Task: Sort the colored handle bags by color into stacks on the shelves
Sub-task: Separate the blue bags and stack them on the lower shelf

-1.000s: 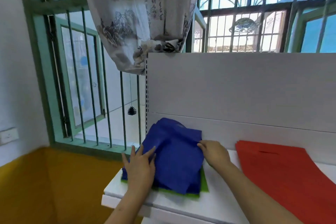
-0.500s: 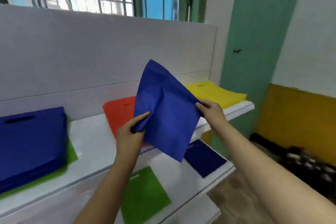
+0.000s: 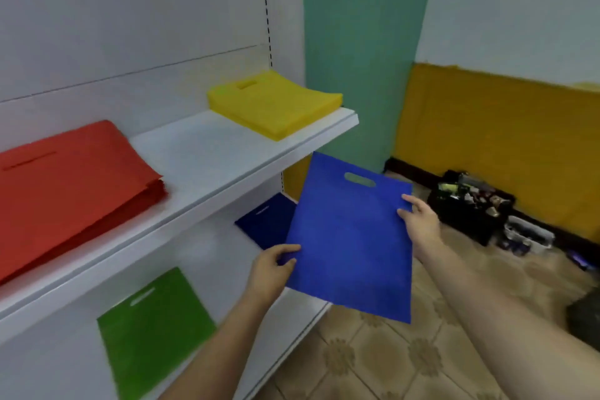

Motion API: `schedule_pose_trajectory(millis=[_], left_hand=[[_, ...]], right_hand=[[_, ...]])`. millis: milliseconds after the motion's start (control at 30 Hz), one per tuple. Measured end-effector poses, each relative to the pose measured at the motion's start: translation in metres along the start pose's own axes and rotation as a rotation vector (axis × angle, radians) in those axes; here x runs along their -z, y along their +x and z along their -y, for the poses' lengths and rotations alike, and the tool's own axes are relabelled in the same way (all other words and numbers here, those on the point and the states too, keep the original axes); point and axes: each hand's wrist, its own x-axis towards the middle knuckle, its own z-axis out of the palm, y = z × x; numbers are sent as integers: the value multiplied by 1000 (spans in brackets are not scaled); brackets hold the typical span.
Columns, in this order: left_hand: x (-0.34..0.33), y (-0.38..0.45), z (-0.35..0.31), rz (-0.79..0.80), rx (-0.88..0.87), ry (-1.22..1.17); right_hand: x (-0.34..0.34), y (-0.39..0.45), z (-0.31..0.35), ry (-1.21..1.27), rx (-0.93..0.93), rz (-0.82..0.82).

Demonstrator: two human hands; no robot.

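Hands first: left hand [image 3: 272, 265] pinches the blue bag [image 3: 352, 237] at its nine o'clock edge, right hand [image 3: 418, 221] at three o'clock, holding it over the lower shelf [image 3: 211, 250]. Red stack [image 3: 71, 178] and yellow stack [image 3: 272, 104] look sorted; dark blue bag [image 3: 266, 221] and green bag [image 3: 152, 331] have barely begun.

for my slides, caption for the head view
Both hands hold a blue bag over the lower shelf.

The held bag [image 3: 350, 243] was bright blue. Red [image 3: 71, 185] and yellow stacks [image 3: 276, 104] lay on the white upper shelf [image 3: 211, 156]; green [image 3: 152, 331] and navy bags [image 3: 269, 221] lay below. The floor tiles [image 3: 373, 360] were beige, flower-patterned.
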Motion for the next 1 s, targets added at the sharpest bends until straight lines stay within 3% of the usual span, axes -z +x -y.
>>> schedule_pose_trajectory(millis=[167, 467, 700, 1000], left_hand=[[-44, 50, 39, -51, 240, 10], [-50, 96, 131, -190, 589, -152], [-53, 147, 161, -268, 822, -345], [-73, 183, 172, -352, 945, -505]], right_hand=[[-4, 65, -38, -121, -85, 42], [-74, 175, -115, -788, -53, 452], [-164, 234, -135, -805, -188, 593], [-260, 298, -147, -944, -78, 792]])
